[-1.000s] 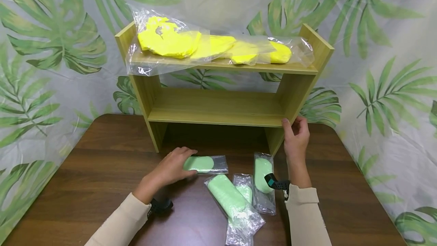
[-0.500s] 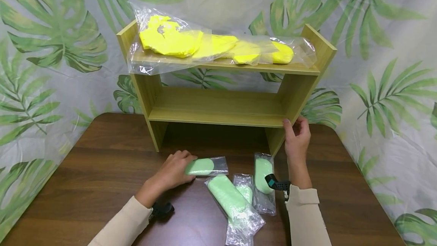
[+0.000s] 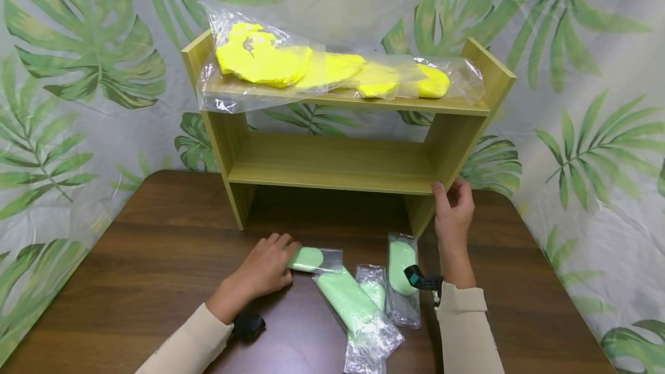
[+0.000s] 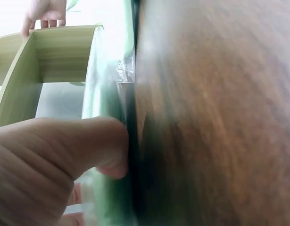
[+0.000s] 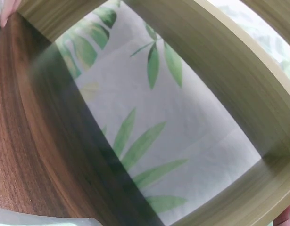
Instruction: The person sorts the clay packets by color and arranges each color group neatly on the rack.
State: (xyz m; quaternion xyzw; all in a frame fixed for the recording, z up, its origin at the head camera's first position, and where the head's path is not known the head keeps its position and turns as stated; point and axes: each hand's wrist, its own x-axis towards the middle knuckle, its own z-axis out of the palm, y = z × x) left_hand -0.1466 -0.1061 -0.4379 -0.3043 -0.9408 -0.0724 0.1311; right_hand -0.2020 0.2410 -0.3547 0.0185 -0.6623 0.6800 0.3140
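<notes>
Plainly, left fingers (image 3: 284,241) pinching a clear-wrapped green packet (image 3: 306,259), right fingers (image 3: 464,192) gripping a wooden shelf (image 3: 332,163).

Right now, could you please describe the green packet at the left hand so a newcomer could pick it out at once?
Start at the wooden shelf unit on the dark table and look just in front of it. The green packet is the leftmost there, its clear end pointing right. Unlike the other green packets, it is held by the left hand.

The left hand (image 3: 267,266) hides one end of a green packet (image 3: 307,259) — blurred in the left-wrist view.
</notes>
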